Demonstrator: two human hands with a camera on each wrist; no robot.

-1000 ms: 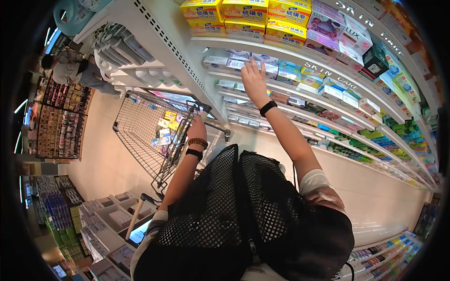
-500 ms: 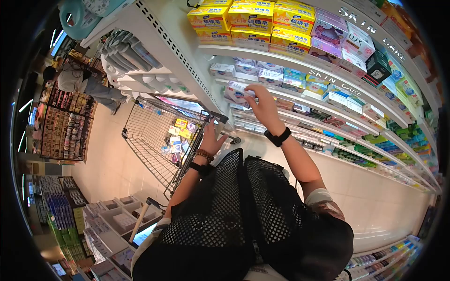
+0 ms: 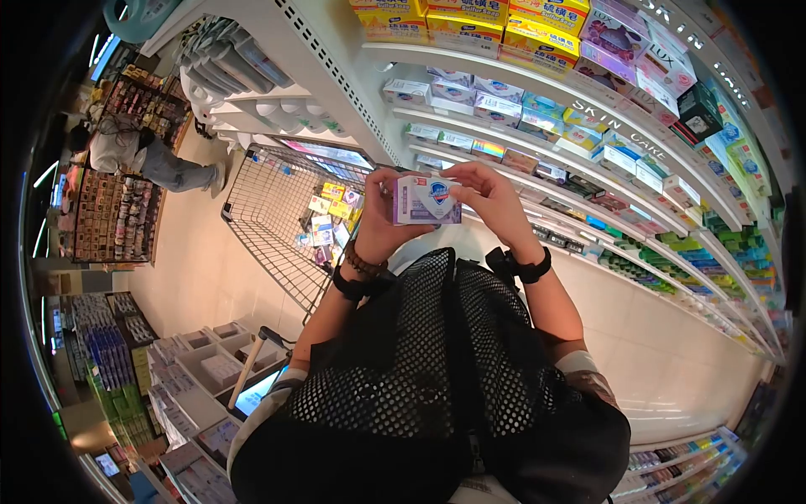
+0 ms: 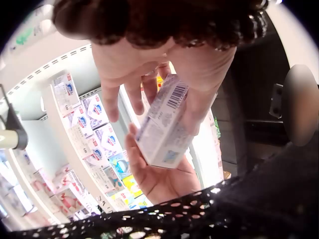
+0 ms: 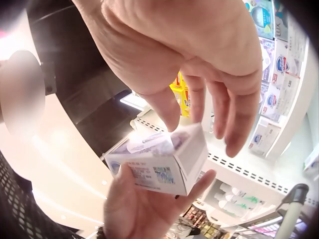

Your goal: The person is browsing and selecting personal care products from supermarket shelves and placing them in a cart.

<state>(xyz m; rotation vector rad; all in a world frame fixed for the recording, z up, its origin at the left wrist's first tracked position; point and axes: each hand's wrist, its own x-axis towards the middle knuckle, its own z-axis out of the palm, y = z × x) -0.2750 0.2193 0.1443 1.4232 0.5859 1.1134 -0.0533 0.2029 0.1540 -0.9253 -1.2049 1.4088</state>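
Observation:
A white and purple soap box [image 3: 424, 202] with a blue shield logo is held up in front of the chest, its printed face towards the head camera. My left hand [image 3: 378, 220] grips the box's left end, thumb along its lower edge. At the other end, my right hand [image 3: 495, 208] pinches the upper corner with thumb and index finger. The right wrist view has the box [image 5: 154, 162] resting in the left palm, the right hand's other fingers hanging free behind it. A barcode side of the box [image 4: 167, 117] faces the left wrist camera.
A wire shopping cart [image 3: 260, 260] holding several packages [image 3: 322, 227] stands at the left. Ahead and right, shelves carry yellow soap packs [image 3: 466, 29] and similar white soap boxes [image 3: 495, 109]. Another person [image 3: 134, 151] stands beyond the cart, near a display rack [image 3: 109, 214].
My right hand has brought the soap box from the shelf back towards the chest. My left hand has left the cart handle and now grips the box too.

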